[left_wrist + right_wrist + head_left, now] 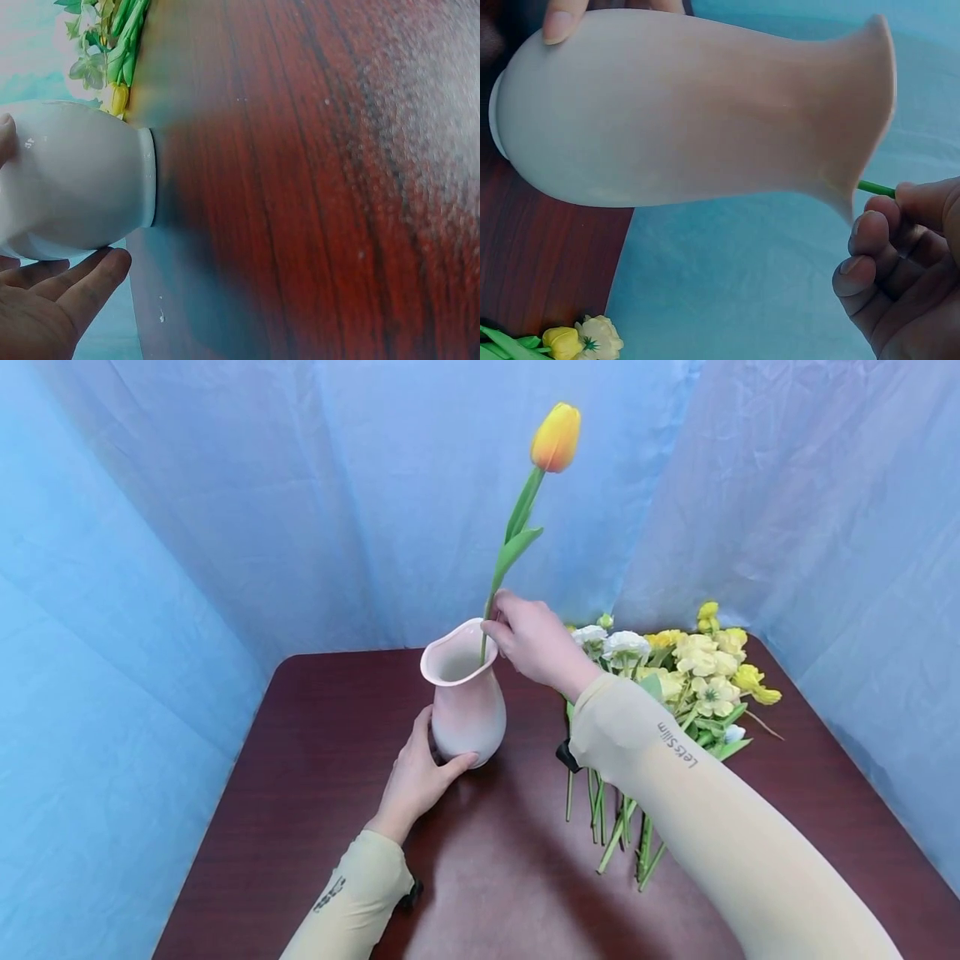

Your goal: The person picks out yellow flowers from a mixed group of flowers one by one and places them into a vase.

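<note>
A pale pink and white vase (468, 718) with a flared, wavy rim stands upright on the table. Round its lower body my left hand (416, 781) grips, thumb at the near side and fingers at the left; the left wrist view shows fingers (94, 285) against the vase (75, 176). At the rim, my right hand (536, 639) pinches the green stem of an orange-yellow tulip (556, 439). The flower points up, and the stem's lower part passes inside the vase mouth. In the right wrist view, a short bit of stem (876, 188) shows between rim and fingertips.
Right of the vase, a heap of yellow, cream and white flowers (697, 668) lies on the dark red-brown table (315, 760), stems toward the near side. My right forearm passes over part of it. Light blue cloth (450, 485) hangs behind and at both sides.
</note>
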Demonstrator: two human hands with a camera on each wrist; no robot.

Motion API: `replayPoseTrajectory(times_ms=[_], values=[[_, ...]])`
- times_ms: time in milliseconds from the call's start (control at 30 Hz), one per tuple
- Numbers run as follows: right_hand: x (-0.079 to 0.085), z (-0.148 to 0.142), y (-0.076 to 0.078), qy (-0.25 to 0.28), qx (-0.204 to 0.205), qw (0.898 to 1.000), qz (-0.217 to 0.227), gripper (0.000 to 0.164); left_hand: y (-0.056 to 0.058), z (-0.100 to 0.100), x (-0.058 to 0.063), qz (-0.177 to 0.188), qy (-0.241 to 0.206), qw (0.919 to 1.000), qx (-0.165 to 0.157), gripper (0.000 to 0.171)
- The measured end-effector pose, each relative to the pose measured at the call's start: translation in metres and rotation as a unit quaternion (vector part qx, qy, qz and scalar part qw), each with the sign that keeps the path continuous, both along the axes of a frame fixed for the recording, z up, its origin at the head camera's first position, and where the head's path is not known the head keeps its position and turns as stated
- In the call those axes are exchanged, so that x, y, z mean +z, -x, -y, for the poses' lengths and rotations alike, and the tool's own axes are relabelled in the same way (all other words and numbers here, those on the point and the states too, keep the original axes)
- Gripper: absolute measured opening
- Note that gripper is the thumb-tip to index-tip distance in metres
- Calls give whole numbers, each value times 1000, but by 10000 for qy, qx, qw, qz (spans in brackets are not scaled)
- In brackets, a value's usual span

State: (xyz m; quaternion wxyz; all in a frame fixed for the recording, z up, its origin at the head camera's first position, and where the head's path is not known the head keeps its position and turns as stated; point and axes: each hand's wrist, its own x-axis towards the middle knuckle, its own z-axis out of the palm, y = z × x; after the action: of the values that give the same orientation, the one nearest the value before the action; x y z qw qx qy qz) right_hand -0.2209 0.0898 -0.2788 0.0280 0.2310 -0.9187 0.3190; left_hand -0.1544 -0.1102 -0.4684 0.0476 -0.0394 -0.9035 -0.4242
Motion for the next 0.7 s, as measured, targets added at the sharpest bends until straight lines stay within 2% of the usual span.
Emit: replayPoseTrajectory(times_ms=[300,433,700], values=[[-8,2,0,-154,-94,9997,177,20,1,0,-1,13,35,10000,44,97],[-9,0,-3,-32,-114,9999,123,26,1,0,-1,33,36,10000,21,97],[-11,-7,-7,403,-103,9991,83,28,2,0,-1,6,55,10000,-5,97]])
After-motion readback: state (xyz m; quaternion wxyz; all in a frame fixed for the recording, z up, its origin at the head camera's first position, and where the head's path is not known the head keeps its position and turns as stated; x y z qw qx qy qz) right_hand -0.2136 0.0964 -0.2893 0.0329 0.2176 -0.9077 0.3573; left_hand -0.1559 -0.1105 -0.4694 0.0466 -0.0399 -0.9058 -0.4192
